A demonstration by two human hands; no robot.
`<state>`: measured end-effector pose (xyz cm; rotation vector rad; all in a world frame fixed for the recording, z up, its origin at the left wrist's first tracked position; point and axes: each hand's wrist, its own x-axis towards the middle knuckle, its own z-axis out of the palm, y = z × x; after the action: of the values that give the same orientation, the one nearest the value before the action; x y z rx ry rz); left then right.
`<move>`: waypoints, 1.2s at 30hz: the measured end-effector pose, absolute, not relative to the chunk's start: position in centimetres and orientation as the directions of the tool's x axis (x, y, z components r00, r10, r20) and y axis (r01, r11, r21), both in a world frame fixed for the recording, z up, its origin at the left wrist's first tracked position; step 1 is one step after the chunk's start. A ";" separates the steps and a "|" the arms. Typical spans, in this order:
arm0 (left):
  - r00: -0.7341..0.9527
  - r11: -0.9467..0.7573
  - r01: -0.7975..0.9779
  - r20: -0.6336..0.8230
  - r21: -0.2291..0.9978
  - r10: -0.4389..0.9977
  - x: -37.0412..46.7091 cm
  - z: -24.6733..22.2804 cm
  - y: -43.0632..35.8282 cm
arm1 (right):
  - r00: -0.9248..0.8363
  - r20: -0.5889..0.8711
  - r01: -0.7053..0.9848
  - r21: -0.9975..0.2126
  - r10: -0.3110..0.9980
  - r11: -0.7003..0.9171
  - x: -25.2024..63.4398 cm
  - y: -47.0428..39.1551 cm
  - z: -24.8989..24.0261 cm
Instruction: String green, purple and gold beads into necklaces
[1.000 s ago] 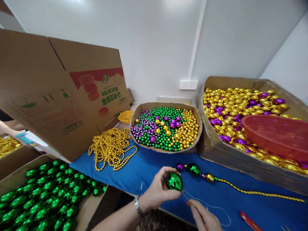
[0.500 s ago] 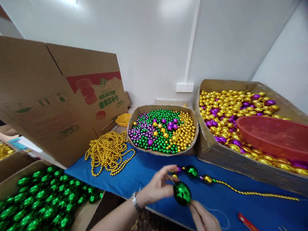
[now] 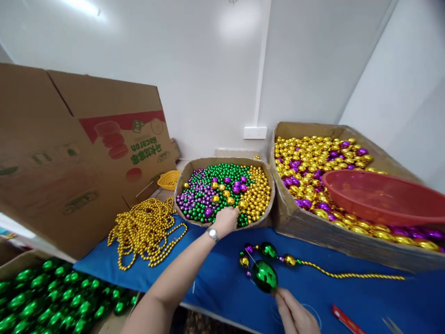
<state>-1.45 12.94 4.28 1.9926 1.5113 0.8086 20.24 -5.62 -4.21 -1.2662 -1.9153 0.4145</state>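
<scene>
My left hand (image 3: 226, 220), with a watch on the wrist, reaches into the front of the box of small beads (image 3: 222, 162). Its fingers are curled together beside the larger gold beads; their tips are partly hidden. My right hand (image 3: 294, 310) pinches the lower end of a large shiny green bead (image 3: 264, 276) above the blue cloth. A thin needle (image 3: 251, 256) sticks out of the bead's upper left side. Just behind it lies a bead strand with purple, gold and green beads (image 3: 269, 250), leading into a twisted gold cord (image 3: 347, 276).
A heap of gold bead necklaces (image 3: 146, 232) lies left of the box. At right stands a carton of gold and purple beads (image 3: 309, 222) with a red basin (image 3: 378, 197). Green beads (image 3: 66, 297) fill a carton at lower left. A red-handled tool (image 3: 347, 320) lies in front.
My left hand has left the green bead and the strand and moved away to the box of small beads. My right hand still holds the green bead. The view has shifted slightly.
</scene>
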 end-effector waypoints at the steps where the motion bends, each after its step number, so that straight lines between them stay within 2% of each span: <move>1: 0.195 -0.246 0.626 0.157 0.740 0.968 -1.6 4.3 12.5 | -0.177 0.438 0.623 -0.643 0.881 0.445 20.1 -5.6 -4.0; 4: 0.191 -0.219 0.498 0.140 0.839 0.972 -2.0 4.4 10.1 | -0.132 0.479 0.621 -0.643 0.868 0.449 19.7 -5.6 -3.4; 5: 0.189 -0.186 0.406 0.117 0.895 0.975 -2.1 4.3 9.0 | -0.122 0.493 0.621 -0.640 0.861 0.454 19.6 -5.6 -3.2; 7: 0.180 -0.050 0.090 0.033 0.995 0.983 -2.2 4.1 7.0 | -0.107 0.512 0.624 -0.633 0.853 0.458 19.3 -5.6 -2.9; 8: 0.180 0.040 -0.103 -0.021 0.994 0.983 -2.2 4.0 6.0 | -0.108 0.516 0.626 -0.629 0.850 0.461 19.2 -5.6 -2.8; 10: 0.193 0.189 -0.398 -0.119 0.898 0.974 -2.2 3.9 4.5 | -0.130 0.525 0.631 -0.610 0.841 0.479 19.0 -5.6 -2.6; 12: 0.191 0.248 -0.500 -0.174 0.830 0.966 -2.1 3.9 3.6 | -0.158 0.536 0.637 -0.586 0.829 0.501 18.8 -5.7 -2.4; 20: 0.164 0.277 -0.588 -0.223 0.760 0.961 -1.8 4.2 2.5 | -0.174 0.580 0.651 -0.538 0.796 0.535 18.5 -5.9 -1.8; 28: 0.131 0.206 -0.545 -0.160 0.813 0.978 -1.5 4.5 1.7 | -0.171 0.599 0.659 -0.521 0.782 0.543 18.6 -6.0 -2.3; 33: 0.091 0.152 -0.495 -0.123 0.855 0.988 -1.3 4.2 1.3 | -0.158 0.557 0.674 -0.543 0.815 0.501 18.4 -6.1 -3.0; 36: 0.080 0.133 -0.445 -0.109 0.886 0.991 -0.7 2.9 0.8 | -0.104 0.481 0.690 -0.595 0.870 0.412 17.9 -6.0 -4.3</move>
<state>-0.71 0.83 2.88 0.8009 0.8829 1.2666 17.89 -6.03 -4.35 -1.3388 -1.8522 0.2784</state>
